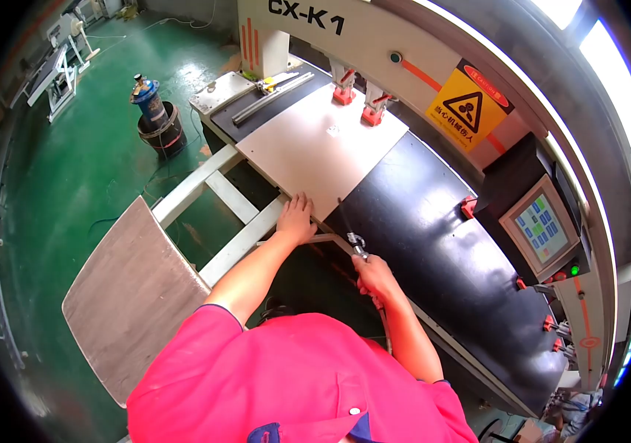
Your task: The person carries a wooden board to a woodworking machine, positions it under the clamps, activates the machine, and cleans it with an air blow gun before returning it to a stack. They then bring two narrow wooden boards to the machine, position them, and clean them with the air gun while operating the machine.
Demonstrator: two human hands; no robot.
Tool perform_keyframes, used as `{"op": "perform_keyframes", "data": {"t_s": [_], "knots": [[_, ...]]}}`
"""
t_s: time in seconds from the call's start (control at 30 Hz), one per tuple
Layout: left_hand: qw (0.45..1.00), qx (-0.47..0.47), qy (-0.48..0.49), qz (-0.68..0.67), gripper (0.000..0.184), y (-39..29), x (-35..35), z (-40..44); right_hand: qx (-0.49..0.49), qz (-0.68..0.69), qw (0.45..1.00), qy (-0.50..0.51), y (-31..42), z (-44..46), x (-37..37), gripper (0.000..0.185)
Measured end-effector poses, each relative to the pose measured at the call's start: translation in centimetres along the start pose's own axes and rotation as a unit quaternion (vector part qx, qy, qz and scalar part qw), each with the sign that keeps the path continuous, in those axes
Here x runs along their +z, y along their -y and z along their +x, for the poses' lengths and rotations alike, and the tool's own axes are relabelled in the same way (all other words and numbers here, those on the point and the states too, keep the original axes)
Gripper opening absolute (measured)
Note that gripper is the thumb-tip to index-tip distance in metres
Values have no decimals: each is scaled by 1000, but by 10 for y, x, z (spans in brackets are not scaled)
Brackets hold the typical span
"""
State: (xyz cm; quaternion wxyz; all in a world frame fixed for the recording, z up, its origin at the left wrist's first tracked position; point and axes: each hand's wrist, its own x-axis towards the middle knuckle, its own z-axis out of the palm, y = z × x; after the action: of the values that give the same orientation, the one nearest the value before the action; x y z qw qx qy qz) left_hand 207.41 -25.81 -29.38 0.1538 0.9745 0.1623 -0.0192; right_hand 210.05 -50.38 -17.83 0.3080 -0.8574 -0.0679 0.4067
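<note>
A pale flat board (pixel 323 151) lies on the black machine table (pixel 419 207), beneath red-tipped clamps (pixel 373 112). My left hand (pixel 297 219) is at the board's near edge, fingers stretched out and touching it, with nothing gripped. In my right hand (pixel 376 279) is an air blow gun (pixel 358 245), fingers wrapped round its handle. Its thin nozzle points forward, toward the board's near right corner. A hose (pixel 386 328) runs down from the gun past my forearm.
A control screen (pixel 539 227) and a yellow warning sign (pixel 471 105) are on the machine at right. White frame rails (pixel 197 188) and a brown panel (pixel 134 303) stand at left. A dark bucket (pixel 162 133) holding a blue canister sits on the green floor. Metal bars (pixel 273 97) lie at the table's far end.
</note>
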Motion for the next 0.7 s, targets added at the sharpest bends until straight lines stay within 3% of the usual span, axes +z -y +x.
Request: {"op": "perform_keyframes", "data": {"t_s": [0.1, 0.23, 0.3, 0.47, 0.53, 0.7], "knots": [[999, 4, -12, -32, 74, 5, 2, 1, 4, 42, 999, -18, -5, 2, 11, 50], [999, 5, 0, -38, 75, 7, -4, 3, -14, 140, 989, -53, -1, 11, -5, 44], [999, 4, 5, -39, 75, 6, -4, 1, -25, 170, 985, 22, -3, 18, -13, 40], [999, 4, 1, -51, 75, 7, -1, 1, -28, 232, 972, 27, 5, 18, -19, 41], [998, 5, 0, -61, 76, 9, 2, 0, 16, 265, 963, 39, 14, 13, -18, 40], [981, -33, -65, -179, 71, 16, 15, 2, 4, 220, 959, 178, 16, 2, -6, 38]]}}
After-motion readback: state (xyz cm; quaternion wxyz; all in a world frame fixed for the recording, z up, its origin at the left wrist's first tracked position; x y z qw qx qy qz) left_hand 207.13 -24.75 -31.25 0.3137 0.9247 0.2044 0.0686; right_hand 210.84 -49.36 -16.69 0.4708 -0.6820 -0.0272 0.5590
